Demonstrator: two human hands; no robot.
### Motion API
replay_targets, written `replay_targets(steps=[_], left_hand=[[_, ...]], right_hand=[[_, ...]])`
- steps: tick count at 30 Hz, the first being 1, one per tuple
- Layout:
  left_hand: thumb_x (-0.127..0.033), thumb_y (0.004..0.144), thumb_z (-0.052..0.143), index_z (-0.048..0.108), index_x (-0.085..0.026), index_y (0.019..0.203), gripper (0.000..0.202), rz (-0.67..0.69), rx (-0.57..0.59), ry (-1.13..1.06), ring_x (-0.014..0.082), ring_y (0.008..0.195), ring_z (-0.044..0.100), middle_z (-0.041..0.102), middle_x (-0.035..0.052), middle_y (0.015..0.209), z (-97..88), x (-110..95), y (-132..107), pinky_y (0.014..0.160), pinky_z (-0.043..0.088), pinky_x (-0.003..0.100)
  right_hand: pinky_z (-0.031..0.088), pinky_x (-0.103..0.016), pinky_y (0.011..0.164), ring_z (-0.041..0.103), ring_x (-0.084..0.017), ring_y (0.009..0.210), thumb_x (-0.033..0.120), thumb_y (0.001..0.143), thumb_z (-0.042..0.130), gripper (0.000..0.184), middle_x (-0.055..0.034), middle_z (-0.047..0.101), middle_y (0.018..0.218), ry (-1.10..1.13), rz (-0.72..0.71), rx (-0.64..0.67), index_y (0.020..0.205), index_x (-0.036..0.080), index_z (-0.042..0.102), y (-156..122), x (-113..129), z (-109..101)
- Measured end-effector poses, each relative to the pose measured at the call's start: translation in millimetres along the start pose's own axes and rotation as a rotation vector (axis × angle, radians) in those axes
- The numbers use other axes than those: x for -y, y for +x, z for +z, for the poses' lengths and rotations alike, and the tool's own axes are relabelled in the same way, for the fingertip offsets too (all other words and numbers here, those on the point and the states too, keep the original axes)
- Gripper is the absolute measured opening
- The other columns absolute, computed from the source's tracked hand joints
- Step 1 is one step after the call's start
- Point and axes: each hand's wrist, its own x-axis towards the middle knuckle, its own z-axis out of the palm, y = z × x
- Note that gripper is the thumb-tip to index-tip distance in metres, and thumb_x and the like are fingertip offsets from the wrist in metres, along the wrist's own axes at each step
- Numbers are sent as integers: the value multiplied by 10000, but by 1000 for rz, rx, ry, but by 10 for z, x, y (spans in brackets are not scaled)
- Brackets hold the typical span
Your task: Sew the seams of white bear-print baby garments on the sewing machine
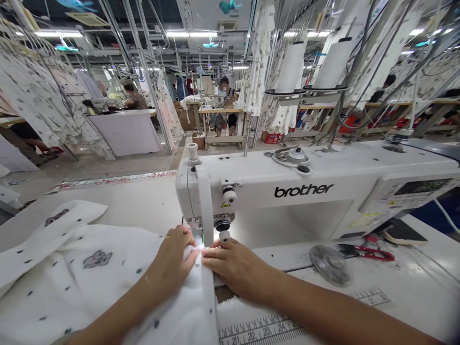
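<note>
White printed cloth (125, 249) lay to the near left of the sewing machine (251, 177), its right edge reaching under the machine's head. My left hand (176, 254) pinched that edge between thumb and finger; my right hand (235, 266) lay against it, though I couldn't tell whether it gripped. With both so near the stitching spot, a slip could have caught a fingertip; the cloth's loose folds might have dragged the edge crooked.

"brother" (304, 190) and warning triangle (225, 204) on sewing machine (309, 176), 21–24 on ruler (262, 329)
</note>
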Motion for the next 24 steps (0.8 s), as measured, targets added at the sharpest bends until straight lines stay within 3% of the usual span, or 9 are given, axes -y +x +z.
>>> replay_targets(steps=[4, 13, 24], left_hand=[[-248, 817, 478, 569, -217, 760, 111, -30, 24, 12, 284, 1115, 500, 587, 61, 997, 49, -24, 54, 962, 376, 476], [-219, 781, 454, 524, -216, 700, 108, -53, 57, 7, 252, 933, 548, 562, 31, 792, 46, -38, 221, 882, 428, 419], [-191, 725, 515, 482, -219, 568, 163, -83, 1, 10, 284, 914, 521, 522, 37, 693, 38, -15, 355, 797, 430, 404]], right_hand=[[375, -357, 1022, 534, -199, 1060, 130, 965, 487, 204, -95, 662, 1092, -52, -23, -13, 1139, 117, 592, -24, 21, -14], [382, -351, 950, 515, -209, 985, 117, 916, 543, 200, -77, 646, 1090, -171, 47, -6, 1113, 141, 568, -39, 6, -31], [350, -358, 969, 523, -204, 939, 180, 976, 504, 129, -41, 652, 1004, -161, 177, 6, 1076, 186, 585, 34, 33, -87]])
